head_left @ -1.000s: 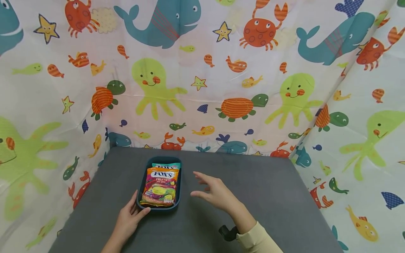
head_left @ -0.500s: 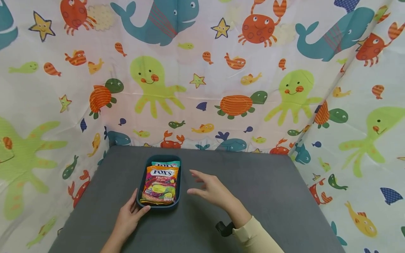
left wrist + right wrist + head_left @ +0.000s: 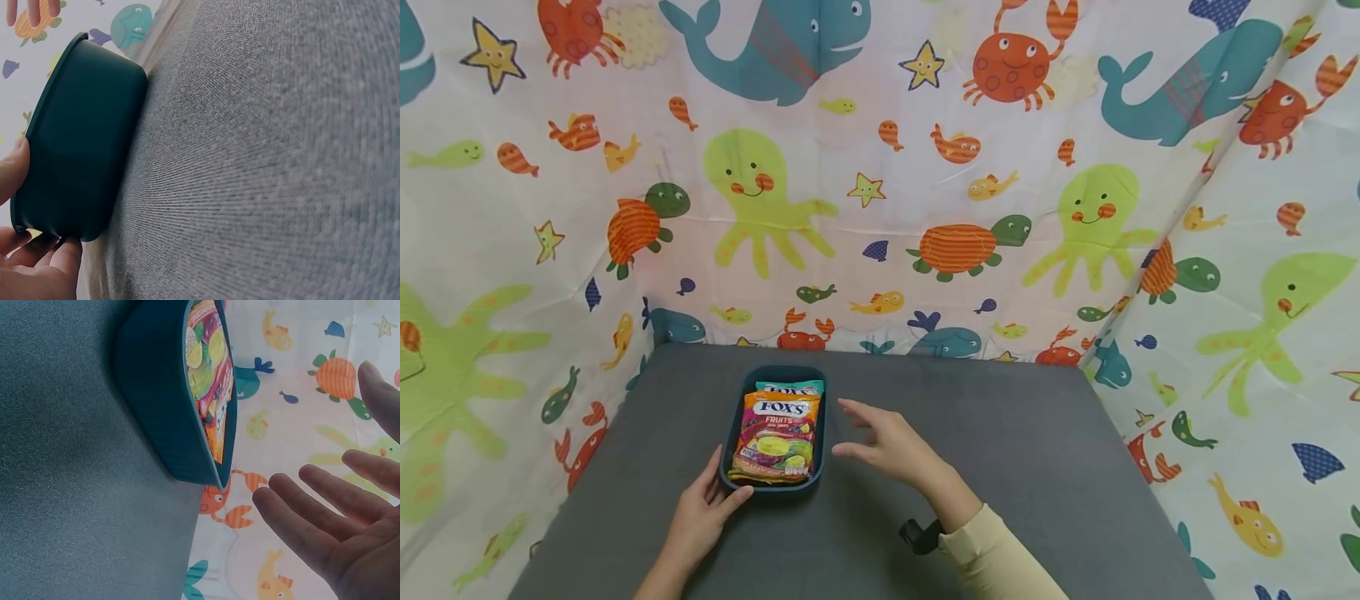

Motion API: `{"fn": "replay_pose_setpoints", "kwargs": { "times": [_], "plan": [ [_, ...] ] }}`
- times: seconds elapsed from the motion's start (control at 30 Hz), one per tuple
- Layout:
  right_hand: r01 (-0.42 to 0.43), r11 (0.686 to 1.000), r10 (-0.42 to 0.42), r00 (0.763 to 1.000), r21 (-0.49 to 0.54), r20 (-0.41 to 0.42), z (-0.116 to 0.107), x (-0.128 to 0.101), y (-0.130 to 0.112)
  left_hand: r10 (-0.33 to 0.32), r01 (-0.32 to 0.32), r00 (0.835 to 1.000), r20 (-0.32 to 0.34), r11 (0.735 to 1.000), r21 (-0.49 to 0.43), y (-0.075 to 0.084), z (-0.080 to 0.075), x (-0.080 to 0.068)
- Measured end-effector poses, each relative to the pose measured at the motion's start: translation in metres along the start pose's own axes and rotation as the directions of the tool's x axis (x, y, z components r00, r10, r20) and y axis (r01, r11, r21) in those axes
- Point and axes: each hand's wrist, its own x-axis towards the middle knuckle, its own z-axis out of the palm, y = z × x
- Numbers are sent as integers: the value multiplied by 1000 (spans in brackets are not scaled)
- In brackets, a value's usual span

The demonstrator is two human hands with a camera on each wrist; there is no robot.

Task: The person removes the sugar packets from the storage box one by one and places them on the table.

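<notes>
A dark teal oblong tray (image 3: 822, 433) sits on the grey table, holding an orange Fox's Fruits candy bag (image 3: 775, 437) on top of a teal bag (image 3: 790, 387). My left hand (image 3: 724, 485) grips the tray's near left corner, thumb on the front rim. The left wrist view shows the tray's outer wall (image 3: 81, 137) with my left hand (image 3: 31, 262) round its corner. My right hand (image 3: 868, 433) hovers open just right of the tray, fingers spread, touching nothing. From the right wrist I see the tray (image 3: 156, 394), the candy bag (image 3: 209, 375) and the spread right hand (image 3: 331, 512).
The grey cloth-covered table (image 3: 1000, 433) stretches right of the tray. A sea-animal print curtain (image 3: 880, 208) closes in the back, left and right sides. A black strap mount (image 3: 916, 533) sits on my right wrist.
My right hand has drifted slightly left, closer to the tray. The left hand and tray have stayed put.
</notes>
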Motion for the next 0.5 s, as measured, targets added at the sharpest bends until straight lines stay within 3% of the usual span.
{"fn": "replay_pose_setpoints", "kwargs": {
  "times": [0.5],
  "plan": [
    [-13,1000,12,1000,22,17,11,14,-2,-22,22,1000,-4,1000,10,0,-1,1]
  ]
}}
